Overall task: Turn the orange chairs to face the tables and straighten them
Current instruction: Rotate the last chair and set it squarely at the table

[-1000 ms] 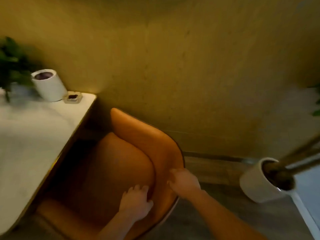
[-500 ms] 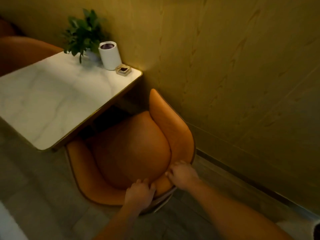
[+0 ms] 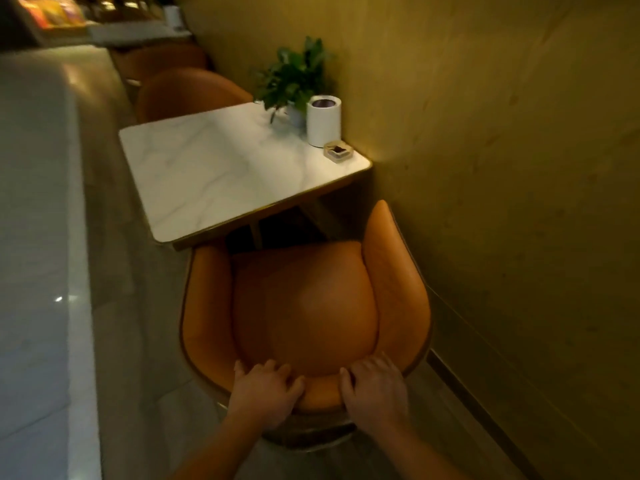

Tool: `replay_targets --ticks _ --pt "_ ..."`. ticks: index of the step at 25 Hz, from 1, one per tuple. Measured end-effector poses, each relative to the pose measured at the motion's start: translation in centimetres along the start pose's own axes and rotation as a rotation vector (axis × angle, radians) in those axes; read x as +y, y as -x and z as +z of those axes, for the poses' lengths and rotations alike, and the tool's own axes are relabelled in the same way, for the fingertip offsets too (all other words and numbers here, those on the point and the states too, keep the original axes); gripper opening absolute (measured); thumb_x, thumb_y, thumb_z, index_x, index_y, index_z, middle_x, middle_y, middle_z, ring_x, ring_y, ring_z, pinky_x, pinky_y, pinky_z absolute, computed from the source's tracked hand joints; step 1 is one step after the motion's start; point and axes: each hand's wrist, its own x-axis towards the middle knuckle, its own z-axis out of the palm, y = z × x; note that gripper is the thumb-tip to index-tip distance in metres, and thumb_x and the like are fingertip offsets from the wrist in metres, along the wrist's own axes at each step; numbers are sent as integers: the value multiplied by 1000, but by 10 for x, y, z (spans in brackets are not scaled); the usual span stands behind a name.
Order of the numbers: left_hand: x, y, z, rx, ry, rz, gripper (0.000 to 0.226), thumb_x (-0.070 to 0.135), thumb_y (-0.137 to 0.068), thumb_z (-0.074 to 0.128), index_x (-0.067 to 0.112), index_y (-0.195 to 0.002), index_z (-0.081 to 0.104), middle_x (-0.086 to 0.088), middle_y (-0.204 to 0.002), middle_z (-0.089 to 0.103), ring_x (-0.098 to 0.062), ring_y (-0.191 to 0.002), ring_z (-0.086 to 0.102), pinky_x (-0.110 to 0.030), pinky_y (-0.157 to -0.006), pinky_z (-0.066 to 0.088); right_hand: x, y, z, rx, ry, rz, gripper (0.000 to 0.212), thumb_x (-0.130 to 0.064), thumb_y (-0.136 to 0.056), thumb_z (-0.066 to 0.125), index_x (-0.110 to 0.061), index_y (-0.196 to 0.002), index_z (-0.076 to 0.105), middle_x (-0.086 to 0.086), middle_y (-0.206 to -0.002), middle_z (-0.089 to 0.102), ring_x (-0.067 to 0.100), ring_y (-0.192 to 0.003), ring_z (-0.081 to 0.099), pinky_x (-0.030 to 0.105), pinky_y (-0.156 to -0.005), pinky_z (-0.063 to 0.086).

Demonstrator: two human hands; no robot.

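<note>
An orange chair [image 3: 304,306] with a curved shell back stands right below me, its open front toward the white marble table [image 3: 221,171]. My left hand [image 3: 265,393] grips the top rim of the backrest on the left. My right hand [image 3: 375,389] grips the same rim a little to the right. The seat's front edge sits just under the table's near edge. A second orange chair [image 3: 187,91] stands on the table's far side, and a third orange chair [image 3: 156,60] shows behind it.
A yellow-green wall [image 3: 502,168] runs close along the right of the chair. On the table's wall side stand a potted plant [image 3: 294,77], a white cylinder [image 3: 323,121] and a small square dish [image 3: 337,152]. A pale counter [image 3: 34,237] lines the left.
The chair has swung round from sideways to squarely facing the table. Both hands stayed on the backrest rim, and my view turned left along the wall.
</note>
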Motion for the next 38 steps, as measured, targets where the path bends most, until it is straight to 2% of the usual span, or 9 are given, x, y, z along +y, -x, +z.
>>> replay_targets --ticks 4,10,15,21,23,26,28,32,38 --pt "5 -2 10 117 212 -231 70 76 -85 9 43 -128 54 9 -124 55 -19 -121 51 -66 -113 11 9 -7 1 -46 -4 -102 57 -60 -92 25 -26 -73 67 -9 -77 67 9 -79 58 38 -101 39" --pt "2 -10 19 168 250 -243 70 78 -85 9 48 -130 52 12 -126 56 -15 -119 51 -61 -112 18 15 -13 4 -21 -23 -169 54 -59 -89 27 -26 -62 60 -7 -65 63 9 -65 56 34 -87 47" --pt "36 -1 9 159 284 -252 68 72 -88 9 44 -135 49 5 -129 54 -19 -120 50 -59 -110 21 38 -13 -9 -52 27 -176 56 -56 -88 23 -25 -68 65 -8 -71 64 7 -69 56 31 -96 41" --pt "110 -6 8 213 273 -292 68 66 -89 7 32 -119 58 -5 -120 55 -26 -113 53 -60 -105 26 105 -19 -23 94 -67 -339 38 -46 -89 39 -33 -55 48 -19 -58 46 -1 -56 43 27 -70 46" --pt "128 -18 4 199 295 -265 72 68 -88 4 31 -117 58 -7 -119 53 -28 -112 53 -64 -104 25 129 -34 -26 69 -63 -346 42 -46 -91 38 -29 -63 64 -16 -66 60 2 -63 53 34 -85 51" --pt "122 -30 5 195 283 -171 81 75 -83 -2 36 -123 55 -4 -119 53 -27 -113 51 -57 -92 25 151 -53 -25 23 -4 -351 39 -45 -93 42 -28 -87 76 -10 -91 74 6 -88 64 36 -112 36" --pt "101 -31 10 222 276 -148 85 77 -79 -6 40 -126 54 1 -122 56 -23 -118 49 -54 -90 23 156 -59 -25 29 -11 -362 35 -44 -94 44 -29 -92 76 -10 -95 73 6 -91 63 39 -113 35" --pt "80 -27 16 260 324 -179 86 79 -81 0 38 -125 60 5 -137 56 -18 -129 46 -61 -116 11 155 -59 -25 4 -10 -351 35 -48 -97 43 -34 -110 72 -14 -114 69 3 -106 59 35 -116 29" --pt "85 -30 23 342 334 -203 80 80 -85 5 42 -128 60 8 -146 50 -18 -130 47 -59 -116 9 158 -61 -23 10 -48 -310 38 -52 -94 44 -37 -122 66 -17 -121 65 4 -110 56 29 -88 45"
